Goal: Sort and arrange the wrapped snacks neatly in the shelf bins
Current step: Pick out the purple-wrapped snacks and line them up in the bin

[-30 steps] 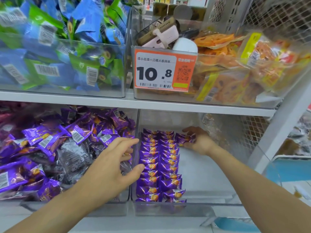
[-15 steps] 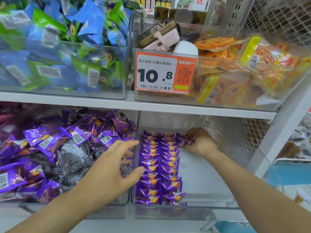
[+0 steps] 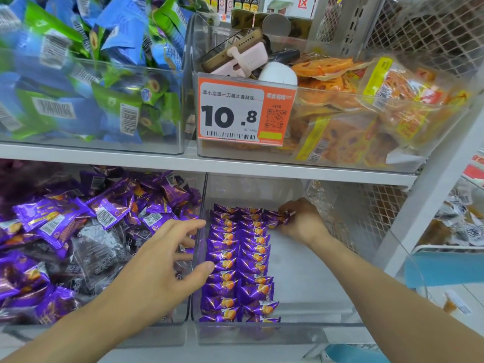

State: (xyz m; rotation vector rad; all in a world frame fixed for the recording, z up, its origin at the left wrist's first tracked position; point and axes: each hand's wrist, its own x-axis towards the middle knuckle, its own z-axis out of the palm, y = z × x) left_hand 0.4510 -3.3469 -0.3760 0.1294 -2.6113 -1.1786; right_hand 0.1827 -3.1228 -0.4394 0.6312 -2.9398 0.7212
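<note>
Pinched in right hand [image 3: 301, 222]: one purple snack [image 3: 278, 218], at far end of bin [image 3: 262, 334]; beside it, two rows [image 3: 239, 260] laid; left hand [image 3: 157, 271] spread, empty, over loose pile [image 3: 78, 231] awaiting sorting.

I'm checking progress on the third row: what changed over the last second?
Almost nothing. The right hand still pinches a purple snack at the back of the right bin; the left hand still hovers over the divider. Two neat rows unchanged.

Four clear bins [image 3: 262, 334], two hands [image 3: 146, 273]
</note>
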